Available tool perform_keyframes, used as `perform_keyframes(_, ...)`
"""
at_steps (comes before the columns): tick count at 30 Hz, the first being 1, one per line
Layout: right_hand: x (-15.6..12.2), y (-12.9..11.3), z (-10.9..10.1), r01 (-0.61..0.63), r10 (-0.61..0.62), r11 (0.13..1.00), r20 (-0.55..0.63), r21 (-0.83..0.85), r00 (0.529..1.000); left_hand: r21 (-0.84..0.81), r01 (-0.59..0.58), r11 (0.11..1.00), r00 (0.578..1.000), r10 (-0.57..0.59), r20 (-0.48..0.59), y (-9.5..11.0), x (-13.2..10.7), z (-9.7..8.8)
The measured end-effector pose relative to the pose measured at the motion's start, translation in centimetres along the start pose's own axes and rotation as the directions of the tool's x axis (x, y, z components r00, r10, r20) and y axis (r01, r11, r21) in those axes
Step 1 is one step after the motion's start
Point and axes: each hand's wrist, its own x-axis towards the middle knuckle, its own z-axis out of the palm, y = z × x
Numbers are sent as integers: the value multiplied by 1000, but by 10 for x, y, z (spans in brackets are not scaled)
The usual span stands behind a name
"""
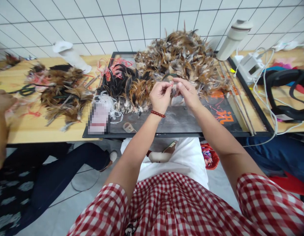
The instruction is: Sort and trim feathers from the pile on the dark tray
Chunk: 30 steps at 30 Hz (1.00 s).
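Over the front of a dark board (162, 121), my left hand (161, 95) and my right hand (188, 93) nearly meet at the fingertips. A beaded bracelet (158, 113) is on my left wrist. My left thumb and finger pinch a bit of pink string (171, 84). Between the hands is a small greyish feather (176, 90), which my right fingers grip; its lower end is hard to make out. Behind them rises a big heap of brown feathers (181, 55). Left of my hands lies a row of black and brown feathers (127, 85).
Pink string (117, 67) and clear plastic strips (112, 105) lie at left. More feathers (65, 91) are by another person's hand (3, 105). A pale bottle (234, 39), thin sticks (240, 101), a power strip (251, 67) and white cables (267, 101) are at right.
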Motion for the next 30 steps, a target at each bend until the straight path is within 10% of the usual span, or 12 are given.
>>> perform_keyframes(22,1,-7,5,-287,325,818,11,499,946,-93,361,928,929,-349,118,15,2,2)
perform_keyframes(30,7,-11,3,-252,386,835,-194,490,902,42,412,910,902,-413,127,10,4,2)
